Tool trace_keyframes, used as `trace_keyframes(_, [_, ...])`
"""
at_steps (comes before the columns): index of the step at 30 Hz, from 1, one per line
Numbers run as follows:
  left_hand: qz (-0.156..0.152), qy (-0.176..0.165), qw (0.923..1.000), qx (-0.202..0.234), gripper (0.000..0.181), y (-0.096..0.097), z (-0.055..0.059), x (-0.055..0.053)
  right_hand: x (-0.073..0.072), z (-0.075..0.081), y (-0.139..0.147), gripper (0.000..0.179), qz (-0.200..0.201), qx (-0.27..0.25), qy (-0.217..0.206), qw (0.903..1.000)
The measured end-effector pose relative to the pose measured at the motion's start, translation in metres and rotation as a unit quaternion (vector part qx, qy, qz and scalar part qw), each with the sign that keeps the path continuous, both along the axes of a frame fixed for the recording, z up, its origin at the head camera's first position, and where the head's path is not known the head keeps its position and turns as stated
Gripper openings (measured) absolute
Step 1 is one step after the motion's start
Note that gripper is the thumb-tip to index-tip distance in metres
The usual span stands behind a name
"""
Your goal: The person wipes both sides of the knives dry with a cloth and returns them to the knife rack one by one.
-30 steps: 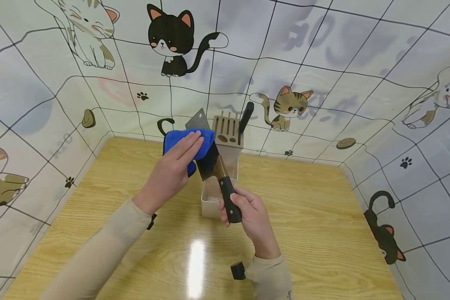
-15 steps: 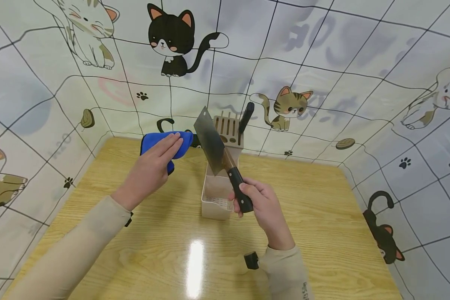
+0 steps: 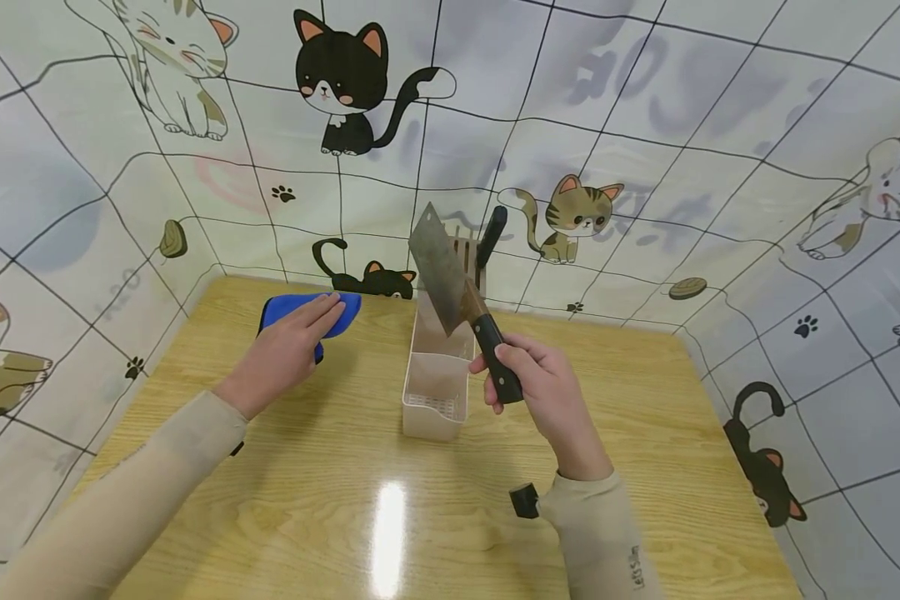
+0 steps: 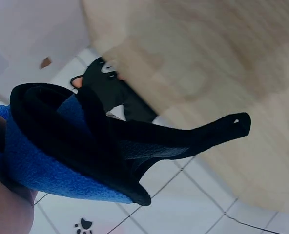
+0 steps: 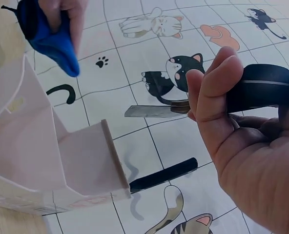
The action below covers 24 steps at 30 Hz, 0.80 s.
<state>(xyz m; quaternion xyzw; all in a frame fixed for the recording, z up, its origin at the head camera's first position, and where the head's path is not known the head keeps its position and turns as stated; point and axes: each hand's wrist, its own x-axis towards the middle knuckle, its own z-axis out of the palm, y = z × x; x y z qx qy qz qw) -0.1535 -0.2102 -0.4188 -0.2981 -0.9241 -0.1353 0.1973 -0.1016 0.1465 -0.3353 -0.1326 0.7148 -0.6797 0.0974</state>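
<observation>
My right hand (image 3: 543,379) grips the black handle of a cleaver (image 3: 441,265). Its broad steel blade points up and to the left, raised in front of the slotted top of a pale knife holder (image 3: 435,422). In the right wrist view the blade (image 5: 152,111) shows nearly edge-on beyond my curled fingers. Over the table's left side, my left hand (image 3: 285,354) holds a folded blue cloth (image 3: 281,308) between fingers and thumb, apart from the cleaver. The left wrist view shows the cloth's black border and a loop (image 4: 235,126) sticking out; most of that hand is cut off there.
A second black-handled knife (image 3: 492,233) stands in the holder's rear slots. The holder's front compartment (image 3: 437,375) faces me. Behind the wooden table (image 3: 607,433) rises a wall covering (image 3: 480,100) with cat drawings, which also closes in both sides.
The cloth was against the blade one second ago; my left hand has drawn it away to the left and down. My right hand has moved the cleaver right and slightly up.
</observation>
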Motion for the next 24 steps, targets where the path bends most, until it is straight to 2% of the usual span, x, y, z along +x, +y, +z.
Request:
trace_keyframes(8, [0.006,-0.058,0.9967,-0.055,0.072,-0.01,-0.023,0.0,-0.007,0.012,0.008,0.037,-0.007,0.013,-0.003,0.9999])
trace_keyframes(16, [0.014,-0.074,0.9927,-0.094,0.06,-0.011,-0.046,0.002,-0.014,0.029,0.013,0.036,0.014,0.053,0.003,0.9985])
trace_keyframes(24, [0.014,-0.085,0.9911,-0.101,0.048,-0.01,-0.06,0.005,-0.019,0.053,0.016,0.031,0.021,0.088,0.009,0.9959])
